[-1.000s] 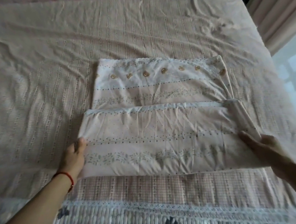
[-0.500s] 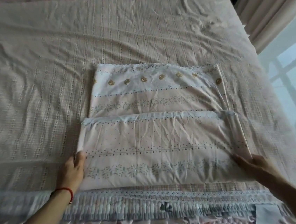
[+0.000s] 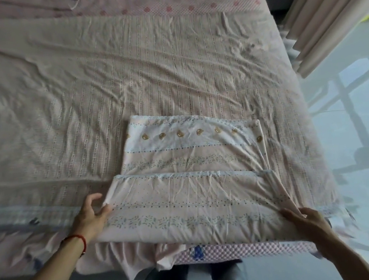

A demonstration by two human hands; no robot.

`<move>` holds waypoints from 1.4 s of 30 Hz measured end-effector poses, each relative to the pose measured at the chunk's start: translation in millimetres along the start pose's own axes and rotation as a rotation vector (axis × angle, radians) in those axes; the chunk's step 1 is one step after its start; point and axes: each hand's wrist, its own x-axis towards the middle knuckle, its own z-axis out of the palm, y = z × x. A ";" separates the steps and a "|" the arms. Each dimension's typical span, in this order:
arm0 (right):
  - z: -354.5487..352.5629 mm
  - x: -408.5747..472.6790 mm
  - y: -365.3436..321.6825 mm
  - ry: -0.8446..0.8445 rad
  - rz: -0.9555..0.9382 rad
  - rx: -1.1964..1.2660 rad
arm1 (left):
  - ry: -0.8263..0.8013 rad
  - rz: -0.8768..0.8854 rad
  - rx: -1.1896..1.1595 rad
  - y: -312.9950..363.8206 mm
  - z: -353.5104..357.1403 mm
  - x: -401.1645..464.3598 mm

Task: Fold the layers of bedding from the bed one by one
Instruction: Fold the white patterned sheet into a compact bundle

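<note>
On the bed, near edge: we see a folded sheet [image 3: 191, 191] lying flat on the bed [image 3: 127, 77], close to the side where we stand.
Folded sheet: it is pale pink and white with rows of little dots, leafy bands and small brown bear shapes along the far part. The near half is folded up over the far half, so the top layer's edge runs across the middle.
Left hand: our left hand [image 3: 89, 220] is at the left edge of the folded sheet. The thumb lies on top of the cloth and the fingers are spread and a bit bent beside the edge. We cannot tell if it is gripping the sheet or just touching it.
Right hand: our right hand [image 3: 306, 222] is at the near right corner of the folded sheet. The fingers are mostly straight and rest on the cloth edge. We cannot tell if any cloth is pinched under them.
Red string: a red string [image 3: 81, 240] is tied round our left wrist.
Bed cover: a pink checked cover [image 3: 86, 127] with many wrinkles is spread over the bed under the folded sheet.
Curtain: a pale curtain [image 3: 325, 17] hangs at the far right, beside the bed.
Floor: a shiny floor [image 3: 361, 144] shows on the right.
</note>
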 end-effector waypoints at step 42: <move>53.0 211.4 -149.3 -0.085 0.010 -0.011 | 0.208 0.736 0.792 228.8 254.8 191.0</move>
